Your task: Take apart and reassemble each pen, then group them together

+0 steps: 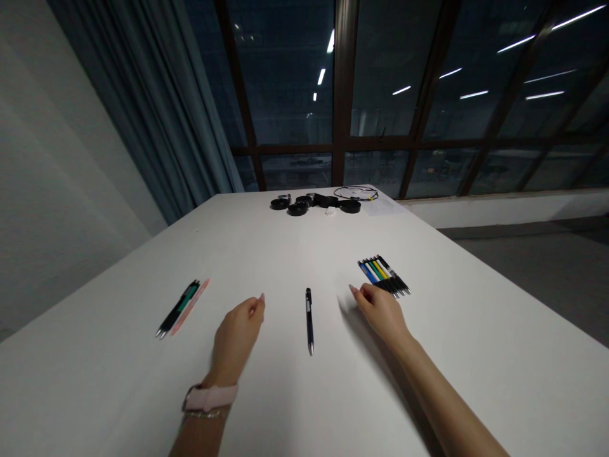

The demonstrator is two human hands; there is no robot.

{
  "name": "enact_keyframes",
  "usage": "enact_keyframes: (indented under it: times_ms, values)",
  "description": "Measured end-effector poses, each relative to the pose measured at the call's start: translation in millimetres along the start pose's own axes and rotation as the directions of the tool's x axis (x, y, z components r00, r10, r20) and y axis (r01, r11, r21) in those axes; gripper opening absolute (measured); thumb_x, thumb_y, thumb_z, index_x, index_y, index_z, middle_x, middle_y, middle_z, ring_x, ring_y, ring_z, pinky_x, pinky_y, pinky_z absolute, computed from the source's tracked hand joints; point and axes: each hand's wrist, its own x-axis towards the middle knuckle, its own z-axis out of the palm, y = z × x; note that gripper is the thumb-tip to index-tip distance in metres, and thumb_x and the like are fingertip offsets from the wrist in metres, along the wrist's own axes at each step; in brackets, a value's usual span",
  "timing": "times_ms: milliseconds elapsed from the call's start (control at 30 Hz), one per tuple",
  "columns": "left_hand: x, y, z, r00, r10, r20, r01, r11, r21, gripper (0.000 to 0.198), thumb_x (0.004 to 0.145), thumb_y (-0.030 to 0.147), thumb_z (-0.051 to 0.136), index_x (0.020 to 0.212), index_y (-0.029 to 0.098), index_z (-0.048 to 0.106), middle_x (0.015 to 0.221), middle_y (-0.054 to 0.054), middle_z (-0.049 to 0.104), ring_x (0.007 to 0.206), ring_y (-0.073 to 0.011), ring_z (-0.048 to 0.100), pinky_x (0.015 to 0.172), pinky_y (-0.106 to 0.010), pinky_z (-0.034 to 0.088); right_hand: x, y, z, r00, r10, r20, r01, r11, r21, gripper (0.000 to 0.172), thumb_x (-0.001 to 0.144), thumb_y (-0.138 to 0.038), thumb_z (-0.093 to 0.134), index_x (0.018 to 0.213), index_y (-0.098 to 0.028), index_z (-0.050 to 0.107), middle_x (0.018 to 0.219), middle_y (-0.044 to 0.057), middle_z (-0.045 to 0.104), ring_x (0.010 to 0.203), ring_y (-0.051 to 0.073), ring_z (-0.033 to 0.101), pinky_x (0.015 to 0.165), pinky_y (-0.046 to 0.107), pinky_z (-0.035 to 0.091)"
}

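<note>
Hands (239, 330), pen (309, 322), white table (280, 254), windows (285, 70), perhaps reflections (474, 95)

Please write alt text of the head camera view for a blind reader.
A person's left hand and right hand, both curled, flank a dark pen lying on a white table. A small group of pens lies left, a colourful row beyond the right hand.

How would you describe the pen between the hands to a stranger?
On the white table, look between the left hand and right hand. The dark pen there lies alone, unlike the left pen group and right pen group.
</note>
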Motion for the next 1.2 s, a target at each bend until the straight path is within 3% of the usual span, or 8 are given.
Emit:
enact_keyframes:
  times_ms: [333,667,1200]
  values:
    - [-2,-1,3.1,0.999,0.026,0.02,-0.024,0.992,-0.126,0.041,0.087,0.047,0.037,0.054,0.022,0.037,0.048,0.005,0.04,0.049,-0.0122,0.039,0.053,-0.024,0.027,-1,-1,-1,1.0,0.008,0.012,-0.008,0.999,0.031,0.041,0.093,-0.043,0.042,0.058,-0.021,0.043,0.053,-0.003,0.052,0.052,0.013,0.046,0.05,0.023,0.024]
    - [-18,32,27.5,0.978,0.113,0.175,-0.111,0.994,-0.021,0.037,0.09,0.04,0.035,0.058,0.022,0.04,0.053,0.004,0.044,0.05,-0.0115,0.035,0.052,-0.025,0.021,-2,0,0,0.999,0.02,0.044,-0.021,0.999,0.024,0.041,0.092,-0.046,0.041,0.059,-0.021,0.042,0.054,-0.002,0.051,0.052,0.013,0.046,0.051,0.024,0.023]
    - [-14,32,33.6,0.969,0.122,0.216,-0.125,0.992,-0.001,0.038,0.093,0.039,0.034,0.059,0.022,0.038,0.053,0.003,0.046,0.05,-0.0119,0.038,0.053,-0.026,0.021,-2,-1,1,0.998,0.036,0.049,-0.039,0.998,0.051,0.042,0.092,-0.048,0.04,0.06,-0.021,0.042,0.054,-0.002,0.051,0.053,0.014,0.045,0.052,0.024,0.023]
